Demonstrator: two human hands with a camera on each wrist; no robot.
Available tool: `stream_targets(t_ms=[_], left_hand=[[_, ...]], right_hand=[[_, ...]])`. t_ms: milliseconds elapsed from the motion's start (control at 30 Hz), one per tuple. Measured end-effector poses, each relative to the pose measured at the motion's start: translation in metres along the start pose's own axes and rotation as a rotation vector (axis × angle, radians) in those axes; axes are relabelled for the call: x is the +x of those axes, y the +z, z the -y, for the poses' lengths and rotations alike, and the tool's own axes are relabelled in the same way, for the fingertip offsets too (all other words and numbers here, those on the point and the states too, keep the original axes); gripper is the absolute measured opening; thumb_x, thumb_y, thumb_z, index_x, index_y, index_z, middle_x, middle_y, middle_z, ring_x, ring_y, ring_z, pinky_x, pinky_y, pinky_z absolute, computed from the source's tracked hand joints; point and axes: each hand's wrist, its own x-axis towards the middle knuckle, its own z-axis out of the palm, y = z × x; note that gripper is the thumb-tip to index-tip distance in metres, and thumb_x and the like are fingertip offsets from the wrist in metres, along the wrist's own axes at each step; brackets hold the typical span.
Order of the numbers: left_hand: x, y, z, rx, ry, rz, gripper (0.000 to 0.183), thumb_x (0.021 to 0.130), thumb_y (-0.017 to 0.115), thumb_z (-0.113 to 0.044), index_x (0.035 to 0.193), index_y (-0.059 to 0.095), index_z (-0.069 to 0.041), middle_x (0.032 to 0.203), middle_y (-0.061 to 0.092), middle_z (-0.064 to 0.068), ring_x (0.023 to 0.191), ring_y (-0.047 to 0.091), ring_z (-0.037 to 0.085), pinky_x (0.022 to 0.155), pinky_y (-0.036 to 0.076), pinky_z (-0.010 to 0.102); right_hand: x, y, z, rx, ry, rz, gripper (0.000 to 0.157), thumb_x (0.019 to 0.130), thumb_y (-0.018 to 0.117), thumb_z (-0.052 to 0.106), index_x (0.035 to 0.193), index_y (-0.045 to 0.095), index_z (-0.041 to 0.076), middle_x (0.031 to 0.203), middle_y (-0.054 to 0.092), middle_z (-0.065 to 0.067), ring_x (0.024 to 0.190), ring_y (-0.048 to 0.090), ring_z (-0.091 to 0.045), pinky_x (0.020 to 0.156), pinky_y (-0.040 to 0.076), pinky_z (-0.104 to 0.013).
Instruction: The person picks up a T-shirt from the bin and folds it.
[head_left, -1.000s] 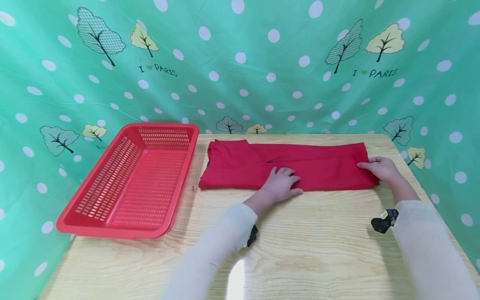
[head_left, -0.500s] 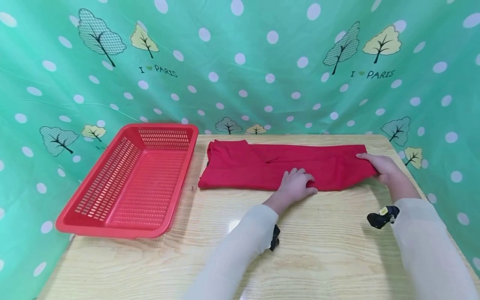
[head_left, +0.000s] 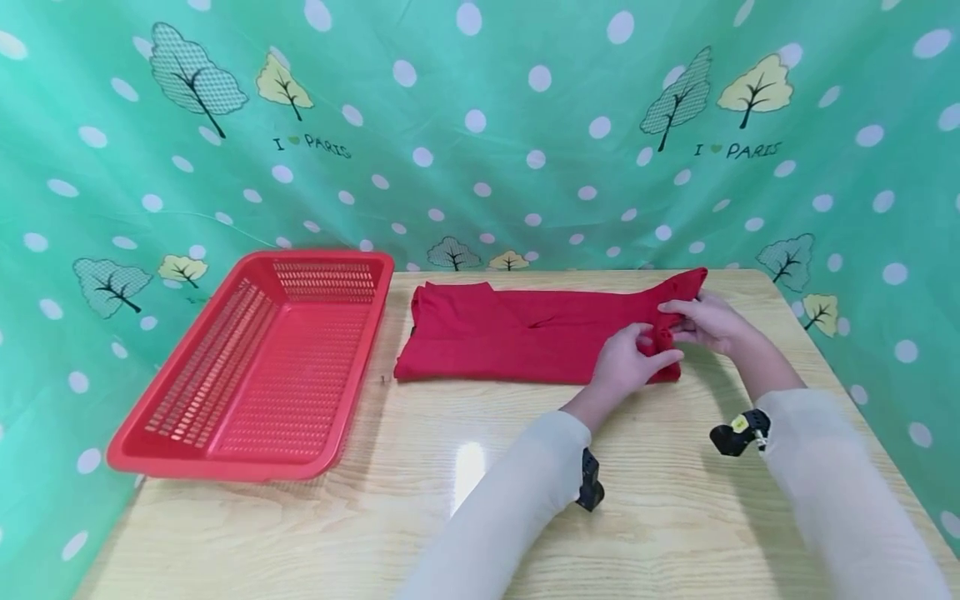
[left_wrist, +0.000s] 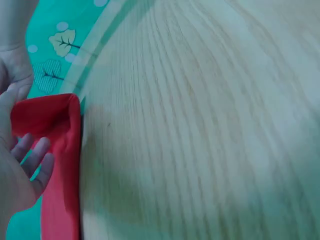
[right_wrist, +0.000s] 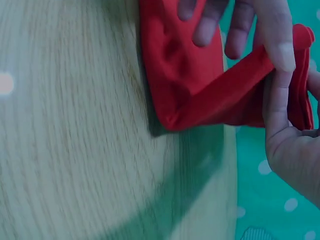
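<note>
A folded red garment [head_left: 480, 333] lies in a long flat strip across the back of the table. My right hand [head_left: 708, 321] pinches its right end, which is raised off the table and bent back toward the left. In the right wrist view, the raised flap [right_wrist: 225, 95] runs up from the fold to that hand's thumb and fingers. My left hand [head_left: 626, 358] is at the bend, thumb stretched right and fingers touching the fabric. Its spread fingers [left_wrist: 37, 160] show in front of the red cloth in the left wrist view.
A red plastic basket [head_left: 337, 433] with slotted sides stands left of the garment. The wooden table [head_left: 645, 533] ends at the back against a green dotted curtain [head_left: 480, 167], which also hangs at both sides.
The right hand has brought the garment's right end up and leftward, so the strip is shorter. The left hand has slid right along the front edge to meet it.
</note>
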Motion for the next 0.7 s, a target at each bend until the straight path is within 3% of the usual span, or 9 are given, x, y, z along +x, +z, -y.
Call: stream_targets(t_ms=[167, 333, 500, 700], left_hand=[[0.001, -0.002, -0.001, 0.018, 0.019, -0.105, 0.035, 0.088, 0.062, -0.041, 0.117, 0.063, -0.021, 0.084, 0.067, -0.009, 0.068, 0.056, -0.001, 0.059, 0.044, 0.012], [-0.002, -0.011, -0.006, -0.041, 0.029, -0.113, 0.026, 0.093, 0.055, -0.028, 0.116, 0.066, -0.024, 0.059, 0.056, -0.008, 0.048, 0.045, 0.001, 0.048, 0.037, 0.014], [-0.008, -0.026, -0.005, -0.102, 0.028, -0.134, 0.03, 0.091, 0.056, -0.02, 0.12, 0.065, -0.021, 0.051, 0.047, -0.005, 0.043, 0.038, 0.003, 0.045, 0.034, 0.016], [-0.013, -0.05, 0.001, -0.11, -0.008, -0.147, 0.035, 0.088, 0.058, -0.019, 0.123, 0.062, -0.018, 0.059, 0.052, -0.004, 0.043, 0.039, 0.006, 0.044, 0.034, 0.019]], right_hand=[[0.004, 0.014, 0.008, -0.042, -0.007, -0.03, 0.038, 0.094, 0.055, 0.019, 0.123, 0.031, 0.011, 0.077, 0.067, 0.003, 0.059, 0.063, -0.009, 0.059, 0.054, -0.021], [0.005, 0.025, 0.017, -0.149, -0.05, -0.177, 0.066, 0.094, 0.052, 0.027, 0.142, 0.014, 0.0, 0.069, 0.063, 0.008, 0.051, 0.06, -0.005, 0.053, 0.052, -0.019], [0.009, 0.041, 0.024, -0.185, -0.119, -0.251, 0.063, 0.094, 0.05, 0.024, 0.141, 0.019, -0.004, 0.069, 0.059, 0.009, 0.047, 0.058, -0.004, 0.049, 0.05, -0.019], [0.013, 0.065, 0.031, -0.205, -0.156, -0.227, 0.061, 0.094, 0.05, 0.02, 0.141, 0.02, -0.004, 0.068, 0.059, 0.004, 0.045, 0.057, -0.005, 0.048, 0.05, -0.019]])
